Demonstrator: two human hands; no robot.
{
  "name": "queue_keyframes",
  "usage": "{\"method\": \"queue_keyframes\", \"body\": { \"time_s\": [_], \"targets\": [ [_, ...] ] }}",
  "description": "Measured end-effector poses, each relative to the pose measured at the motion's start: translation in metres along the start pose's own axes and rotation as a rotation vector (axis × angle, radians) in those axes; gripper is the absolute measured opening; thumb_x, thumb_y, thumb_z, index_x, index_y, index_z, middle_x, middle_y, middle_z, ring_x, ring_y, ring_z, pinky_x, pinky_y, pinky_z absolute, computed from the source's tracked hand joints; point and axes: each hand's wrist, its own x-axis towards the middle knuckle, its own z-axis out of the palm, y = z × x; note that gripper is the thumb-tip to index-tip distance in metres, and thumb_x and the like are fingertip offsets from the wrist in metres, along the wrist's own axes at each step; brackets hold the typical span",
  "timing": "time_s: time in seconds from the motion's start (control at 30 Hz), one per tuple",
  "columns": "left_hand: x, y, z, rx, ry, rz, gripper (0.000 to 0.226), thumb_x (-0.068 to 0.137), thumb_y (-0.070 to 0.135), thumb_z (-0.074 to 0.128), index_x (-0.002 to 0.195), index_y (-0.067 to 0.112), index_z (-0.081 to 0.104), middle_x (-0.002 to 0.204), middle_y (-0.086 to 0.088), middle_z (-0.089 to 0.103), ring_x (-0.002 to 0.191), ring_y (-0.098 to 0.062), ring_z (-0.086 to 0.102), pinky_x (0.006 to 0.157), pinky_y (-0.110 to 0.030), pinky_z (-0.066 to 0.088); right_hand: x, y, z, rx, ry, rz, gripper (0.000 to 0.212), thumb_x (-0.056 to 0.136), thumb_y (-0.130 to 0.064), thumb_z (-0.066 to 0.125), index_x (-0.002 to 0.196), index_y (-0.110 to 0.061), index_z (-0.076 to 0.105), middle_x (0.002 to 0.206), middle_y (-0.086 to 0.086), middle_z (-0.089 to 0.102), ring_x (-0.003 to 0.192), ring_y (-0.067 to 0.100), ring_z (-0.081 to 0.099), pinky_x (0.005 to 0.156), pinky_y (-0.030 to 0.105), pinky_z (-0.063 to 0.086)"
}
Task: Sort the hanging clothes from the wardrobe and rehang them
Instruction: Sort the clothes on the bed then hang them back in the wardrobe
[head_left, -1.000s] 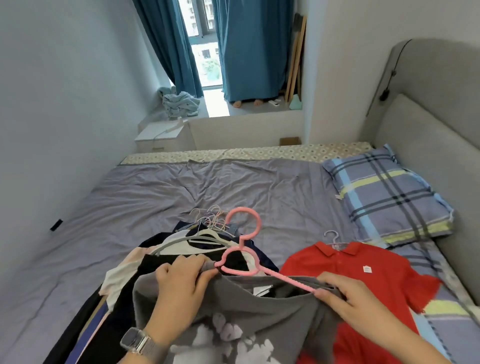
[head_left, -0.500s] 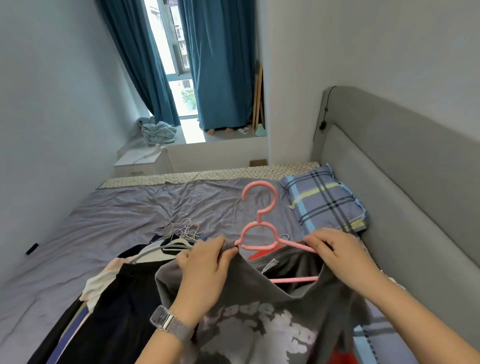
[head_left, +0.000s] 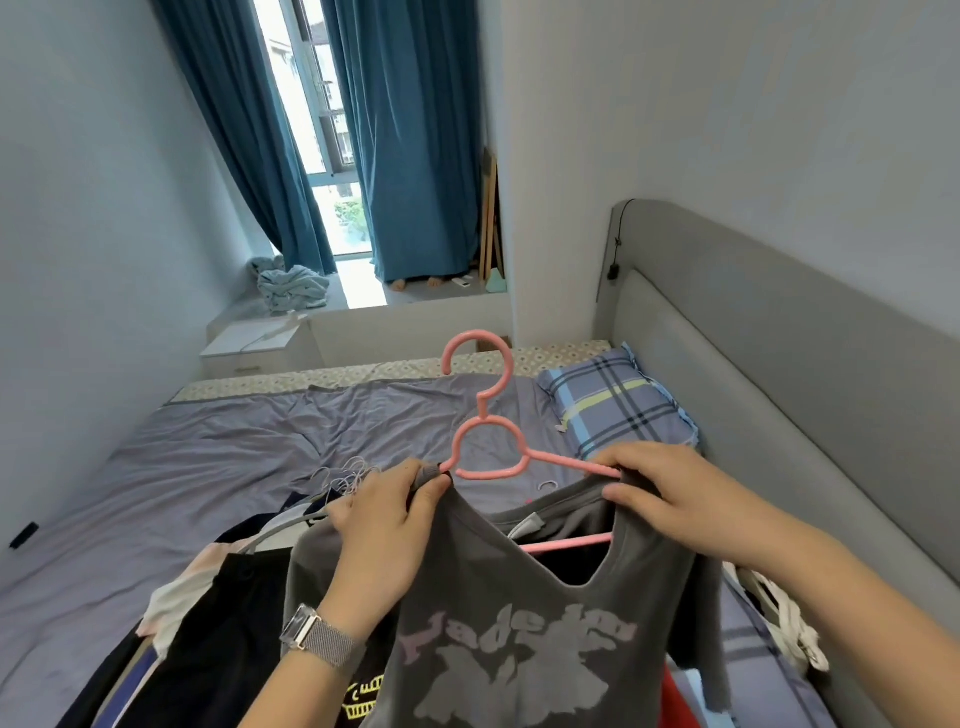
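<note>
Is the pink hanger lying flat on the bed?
No. The pink hanger is held up above the bed, with the left hand and right hand gripping the grey shirt on it.

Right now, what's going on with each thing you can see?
Gray shirt: held up, half on hanger.
Pink hanger: upright, inside shirt's neck.
Left hand: gripping shirt's shoulder.
Right hand: pinching shirt's other shoulder.
Clothes pile: lying on bed.
Curtains: parted.

Clothes pile (head_left: 218, 597) on bed (head_left: 208, 467) (left); pillow (head_left: 618, 400) right.
</note>
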Motion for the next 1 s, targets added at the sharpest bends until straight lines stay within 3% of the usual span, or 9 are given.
{"method": "queue_keyframes", "body": {
  "time_s": [0.17,0.33,0.43,0.53,0.7,0.77,0.83,0.9,1.0],
  "targets": [
    [0.009,0.006,-0.009,-0.031,-0.035,0.018,0.031,0.094,0.043,0.044,0.079,0.019,0.055,0.073,0.002,0.058,0.079,-0.003,0.051,0.075,-0.033,0.023,0.005,0.0,-0.002,-0.032,0.118,0.014,0.013,0.095,-0.034,0.048,0.1,-0.034,0.06,0.089,-0.017,0.061,0.085,0.005,0.057,0.077,0.035,0.049],
    [0.022,-0.006,-0.022,-0.11,-0.094,0.126,0.018,0.095,0.045,0.046,0.085,0.035,0.058,0.086,0.017,0.06,0.088,-0.001,0.054,0.089,-0.044,0.037,0.009,-0.003,-0.005,-0.106,0.291,0.026,0.012,0.096,-0.03,0.049,0.089,-0.033,0.059,0.075,-0.017,0.059,0.076,0.006,0.056,0.074,0.033,0.042],
    [0.025,-0.015,-0.027,-0.081,-0.08,0.168,0.011,0.093,0.046,0.046,0.088,0.044,0.056,0.095,0.026,0.057,0.093,0.001,0.052,0.088,-0.041,0.037,0.008,0.003,-0.005,-0.043,0.358,0.061,0.011,0.094,-0.027,0.053,0.09,-0.03,0.062,0.07,-0.022,0.058,0.071,0.001,0.055,0.067,0.029,0.038],
    [0.025,-0.024,-0.029,0.001,-0.057,0.19,0.013,0.094,0.039,0.05,0.084,0.047,0.053,0.086,0.022,0.058,0.09,0.003,0.05,0.08,-0.036,0.032,0.008,0.006,-0.006,-0.011,0.349,0.082,0.012,0.094,-0.027,0.052,0.089,-0.031,0.062,0.08,-0.03,0.058,0.074,0.002,0.055,0.062,0.024,0.03],
    [0.026,-0.035,-0.033,-0.031,-0.024,0.22,0.017,0.091,0.032,0.059,0.082,0.045,0.053,0.082,0.019,0.057,0.085,0.0,0.051,0.075,-0.028,0.035,0.007,0.009,-0.007,0.043,0.347,0.114,0.014,0.095,-0.027,0.052,0.088,-0.033,0.062,0.075,-0.026,0.058,0.069,0.005,0.054,0.06,0.023,0.027],
    [0.025,-0.033,-0.032,-0.016,-0.061,0.233,0.008,0.091,0.044,0.053,0.083,0.043,0.052,0.08,0.02,0.056,0.084,0.001,0.051,0.075,-0.03,0.036,0.006,0.008,-0.006,0.069,0.341,0.129,0.014,0.095,-0.026,0.052,0.088,-0.031,0.063,0.072,-0.027,0.058,0.067,0.004,0.053,0.062,0.024,0.028],
    [0.021,-0.027,-0.026,0.015,-0.091,0.25,0.018,0.09,0.056,0.043,0.086,0.042,0.053,0.082,0.022,0.055,0.08,0.001,0.052,0.078,-0.034,0.034,0.006,0.005,-0.003,0.052,0.337,0.116,0.014,0.095,-0.026,0.053,0.088,-0.031,0.064,0.074,-0.029,0.057,0.07,0.003,0.054,0.069,0.029,0.033],
    [0.019,-0.02,-0.019,0.032,-0.075,0.278,0.024,0.089,0.058,0.036,0.083,0.041,0.051,0.077,0.02,0.054,0.07,-0.001,0.051,0.074,-0.036,0.034,0.006,0.002,0.001,0.021,0.34,0.084,0.013,0.095,-0.026,0.053,0.089,-0.031,0.064,0.078,-0.033,0.057,0.073,0.002,0.054,0.074,0.032,0.036],
    [0.019,-0.009,-0.013,0.029,-0.021,0.25,0.029,0.089,0.057,0.03,0.073,0.038,0.046,0.063,0.01,0.051,0.063,-0.006,0.049,0.072,-0.037,0.034,0.006,0.003,0.004,-0.004,0.329,0.047,0.012,0.095,-0.028,0.053,0.091,-0.032,0.064,0.078,-0.034,0.056,0.072,0.0,0.054,0.07,0.029,0.035]
  ]
}}
